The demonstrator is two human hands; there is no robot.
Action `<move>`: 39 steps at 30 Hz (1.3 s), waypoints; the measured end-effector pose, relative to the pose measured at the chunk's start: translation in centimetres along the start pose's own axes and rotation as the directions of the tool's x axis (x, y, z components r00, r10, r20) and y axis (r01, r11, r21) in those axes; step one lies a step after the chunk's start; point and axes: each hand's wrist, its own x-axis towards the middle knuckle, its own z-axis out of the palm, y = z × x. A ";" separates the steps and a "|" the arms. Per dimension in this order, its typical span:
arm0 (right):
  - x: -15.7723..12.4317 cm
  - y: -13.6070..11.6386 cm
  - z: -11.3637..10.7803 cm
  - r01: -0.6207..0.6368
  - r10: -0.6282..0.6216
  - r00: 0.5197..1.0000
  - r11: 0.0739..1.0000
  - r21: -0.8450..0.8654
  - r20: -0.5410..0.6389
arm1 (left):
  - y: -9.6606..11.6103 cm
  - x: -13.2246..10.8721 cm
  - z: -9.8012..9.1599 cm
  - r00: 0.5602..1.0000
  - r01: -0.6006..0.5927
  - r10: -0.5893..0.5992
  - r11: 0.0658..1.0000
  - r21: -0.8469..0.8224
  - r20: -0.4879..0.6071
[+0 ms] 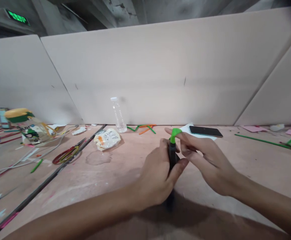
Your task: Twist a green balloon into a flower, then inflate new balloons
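My left hand (155,170) is closed around a slim black handle-like tool (172,155) that stands roughly upright. A bright green bent piece (174,134) sits on its top end and curves to the right. My right hand (207,156) is beside it, index finger stretched out behind the green piece and seeming to touch it. A gap shows between the index finger and thumb of that hand. The lower part of the black tool is mostly hidden by my left hand, so its kind is unclear.
A clear bottle (119,115), crumpled wrapper (107,139) and phone (205,131) lie toward the white partition (155,73). Left are scissors (69,153), a cable (42,154) and a yellow-lidded jar (32,128). A green stick (262,140) lies right.
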 end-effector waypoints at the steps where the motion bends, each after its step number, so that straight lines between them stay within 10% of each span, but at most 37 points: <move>1: 0.0 -0.2 -0.1 -0.012 0.013 1.000 0.999 0.051 -0.006 | -0.1 0.0 0.0 1.000 0.005 -0.005 1.000 -0.009 0.007; 9: 0.8 -1.5 0.4 -0.044 0.050 0.999 0.968 0.247 -0.019 | -0.7 0.0 0.4 1.000 0.008 -0.010 0.983 -0.182 -0.014; 19: 3.0 -0.6 2.0 -0.104 0.095 0.994 0.717 0.689 0.052 | -1.6 0.5 1.8 0.980 0.064 -0.154 0.850 -0.523 -0.129; 39: 1.9 0.2 3.6 -0.069 0.052 0.998 0.725 0.685 0.045 | -2.6 0.6 2.2 0.976 -0.018 -0.079 0.900 -0.435 -0.205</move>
